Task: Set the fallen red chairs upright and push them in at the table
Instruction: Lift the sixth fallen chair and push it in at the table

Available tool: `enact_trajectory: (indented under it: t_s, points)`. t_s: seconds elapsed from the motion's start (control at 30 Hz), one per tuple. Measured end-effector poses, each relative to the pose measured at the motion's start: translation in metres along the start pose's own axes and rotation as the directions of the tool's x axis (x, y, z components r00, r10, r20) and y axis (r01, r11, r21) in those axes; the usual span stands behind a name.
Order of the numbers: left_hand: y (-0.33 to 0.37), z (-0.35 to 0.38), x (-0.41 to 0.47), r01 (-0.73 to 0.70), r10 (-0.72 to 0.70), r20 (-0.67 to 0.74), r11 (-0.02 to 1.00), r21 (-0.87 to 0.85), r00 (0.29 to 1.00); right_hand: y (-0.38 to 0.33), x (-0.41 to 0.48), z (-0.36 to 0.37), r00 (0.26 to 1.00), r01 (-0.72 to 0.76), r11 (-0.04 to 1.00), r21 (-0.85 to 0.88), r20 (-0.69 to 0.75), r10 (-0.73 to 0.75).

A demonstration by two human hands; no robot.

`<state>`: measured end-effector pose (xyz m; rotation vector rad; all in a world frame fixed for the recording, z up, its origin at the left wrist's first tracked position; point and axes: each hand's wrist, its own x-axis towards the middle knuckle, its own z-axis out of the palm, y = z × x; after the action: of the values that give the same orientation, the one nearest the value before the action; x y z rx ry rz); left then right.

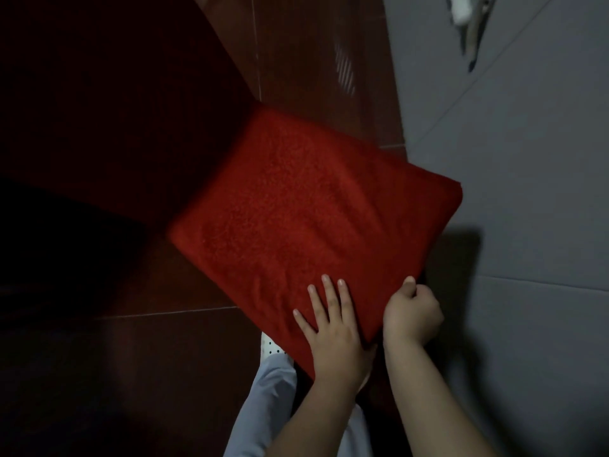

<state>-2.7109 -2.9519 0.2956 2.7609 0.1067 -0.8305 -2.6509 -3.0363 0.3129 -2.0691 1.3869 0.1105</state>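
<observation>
The red chair (313, 219) stood with its seat facing up on the floor (148, 357), its far corner at the dark worktop (82, 94) (legs hidden). The left hand (333, 334) lay flat and unclenched on the near seat edge while the right hand (412, 315) clenched the seat's corner, probably to steer it inward.

We see dark red floor tiles (138, 374) at lower left and a grey wall (534, 159) at right.

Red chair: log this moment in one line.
left hand flat on red chair seat | right hand grips its edge | floor below
</observation>
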Motion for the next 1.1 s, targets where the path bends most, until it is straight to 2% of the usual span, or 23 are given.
enact_trajectory:
  t_s: [0.33,0.5,0.73,0.83,0.9,1.1]
  points:
    - [-0.002,-0.1,-0.035,0.119,-0.124,-0.095,0.992,-0.05,0.988,-0.08,-0.062,-0.05,0.988,0.135,0.988,0.074,0.061,-0.139]
    - [-0.016,-0.142,-0.037,0.116,-0.122,-0.064,0.99,-0.082,0.99,-0.12,-0.093,-0.066,0.977,0.193,0.97,0.15,0.064,-0.205]
    - [-0.037,-0.209,-0.044,0.088,-0.095,-0.068,0.991,-0.1,0.993,-0.167,-0.124,-0.084,0.929,0.348,0.926,0.145,0.081,-0.361]
    - [-0.05,-0.241,-0.045,0.074,-0.082,-0.073,0.991,-0.111,0.994,-0.189,-0.135,-0.094,0.852,0.496,0.856,0.144,0.106,-0.512]
    - [-0.059,-0.259,-0.045,0.07,-0.078,-0.082,0.993,-0.1,0.994,-0.202,-0.135,-0.1,0.77,0.61,0.781,0.131,0.132,-0.624]
    - [-0.083,-0.325,-0.041,0.043,-0.059,-0.135,0.992,-0.12,0.989,-0.261,-0.138,-0.121,0.419,0.898,0.437,0.057,0.194,-0.887]
